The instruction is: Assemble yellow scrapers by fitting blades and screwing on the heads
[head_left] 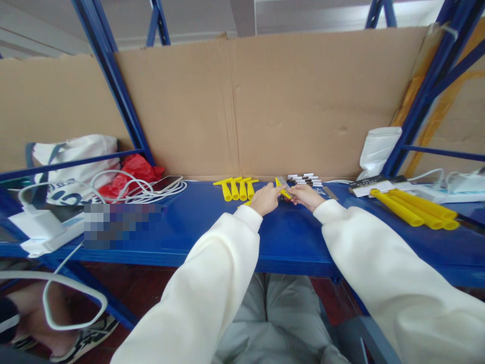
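Note:
At the middle of the blue table, my left hand (pixel 266 198) is closed around a yellow scraper piece (pixel 278 182) with a flat grey blade-like strip along it. Opposite it, my right hand (pixel 307 196) pinches the same piece from the right; its fingertips partly cover it. Left of my hands lie several yellow T-shaped scraper handles (pixel 235 190) in a row, hollow ends towards me. Just behind my right hand are several small white-and-dark strips (pixel 305 179). A flat grey plate (pixel 330 192) lies to its right.
Long yellow tubes (pixel 411 210) rest on black-and-white packets (pixel 373 184) at the right. White cables (pixel 151 191), a power strip (pixel 53 237), a red bag (pixel 132 174) and a cloth bag (pixel 76 167) occupy the left. Cardboard (pixel 295 101) walls the back; blue posts (pixel 117 86) flank it.

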A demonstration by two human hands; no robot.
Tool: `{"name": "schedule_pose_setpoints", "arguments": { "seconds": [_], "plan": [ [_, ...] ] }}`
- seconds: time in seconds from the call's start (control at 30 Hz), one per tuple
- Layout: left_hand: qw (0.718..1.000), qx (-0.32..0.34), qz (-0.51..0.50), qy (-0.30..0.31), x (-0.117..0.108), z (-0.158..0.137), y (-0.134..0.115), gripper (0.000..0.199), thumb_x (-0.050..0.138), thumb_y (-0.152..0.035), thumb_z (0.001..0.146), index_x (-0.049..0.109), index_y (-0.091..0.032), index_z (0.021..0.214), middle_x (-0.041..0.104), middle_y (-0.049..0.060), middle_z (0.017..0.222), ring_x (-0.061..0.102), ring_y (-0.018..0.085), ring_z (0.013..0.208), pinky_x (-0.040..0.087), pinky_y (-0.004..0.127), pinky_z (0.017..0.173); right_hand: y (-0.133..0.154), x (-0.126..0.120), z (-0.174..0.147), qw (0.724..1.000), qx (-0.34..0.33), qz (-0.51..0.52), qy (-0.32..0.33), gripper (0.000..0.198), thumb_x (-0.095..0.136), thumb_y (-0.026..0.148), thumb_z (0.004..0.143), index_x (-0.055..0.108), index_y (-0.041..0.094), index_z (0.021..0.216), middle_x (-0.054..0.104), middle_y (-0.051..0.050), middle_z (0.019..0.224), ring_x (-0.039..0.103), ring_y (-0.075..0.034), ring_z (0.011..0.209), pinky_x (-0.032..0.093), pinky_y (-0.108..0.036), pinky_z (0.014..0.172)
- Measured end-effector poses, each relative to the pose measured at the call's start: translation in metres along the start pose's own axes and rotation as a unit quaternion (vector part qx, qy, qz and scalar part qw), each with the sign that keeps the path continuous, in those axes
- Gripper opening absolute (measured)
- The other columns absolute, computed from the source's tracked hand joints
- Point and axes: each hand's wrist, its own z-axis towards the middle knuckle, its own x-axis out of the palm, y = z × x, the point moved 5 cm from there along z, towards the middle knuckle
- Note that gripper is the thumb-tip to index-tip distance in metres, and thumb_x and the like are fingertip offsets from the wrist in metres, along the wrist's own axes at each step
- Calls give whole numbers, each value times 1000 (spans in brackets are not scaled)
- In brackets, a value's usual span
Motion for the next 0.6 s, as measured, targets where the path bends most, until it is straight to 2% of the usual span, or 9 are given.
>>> {"name": "schedule_pose_setpoints", "arguments": {
  "seconds": [0.13, 0.27, 0.43, 0.5, 0.6],
  "plan": [
    [1000, 4, -13, 5, 2, 1, 0, 47, 42, -22, 96, 50, -29, 141, 58, 9, 115, 62, 23, 105, 47, 31, 91, 2, -1, 0, 1000, 10, -10, -7, 30, 52, 6, 84, 55, 15, 55, 52, 0, 45, 46, -8, 42, 36, -20, 41],
    [1000, 15, -27, 4, 2, 1, -2, 45, 42, -23, 96, 52, -30, 139, 59, 8, 112, 62, 22, 103, 47, 30, 92, 2, -5, 3, 1000, 18, 17, -6, 24, 55, 12, 84, 56, 15, 60, 57, -2, 49, 48, -10, 43, 35, -21, 41],
    [997, 66, -33, 7, 2, -1, -11, 42, 43, -26, 96, 55, -32, 136, 59, 5, 105, 61, 20, 102, 46, 29, 92, -2, -14, 11, 998, 21, 49, -30, 19, 59, 15, 82, 55, 16, 63, 59, -1, 54, 55, -11, 49, 44, -22, 50],
    [996, 79, -39, 10, 1, -2, -15, 41, 43, -28, 96, 55, -33, 136, 58, 4, 102, 61, 19, 101, 46, 28, 92, -4, -17, 13, 998, 15, 41, -39, 20, 62, 15, 79, 54, 17, 61, 57, 1, 52, 54, -10, 49, 45, -21, 52],
    [995, 89, -45, 11, 2, -3, -18, 41, 43, -29, 97, 55, -34, 136, 58, 3, 101, 61, 19, 99, 46, 27, 92, -4, -20, 14, 999, 5, 9, -39, 20, 62, 16, 77, 54, 18, 59, 53, 3, 49, 49, -9, 46, 41, -19, 46]
  ]
}}
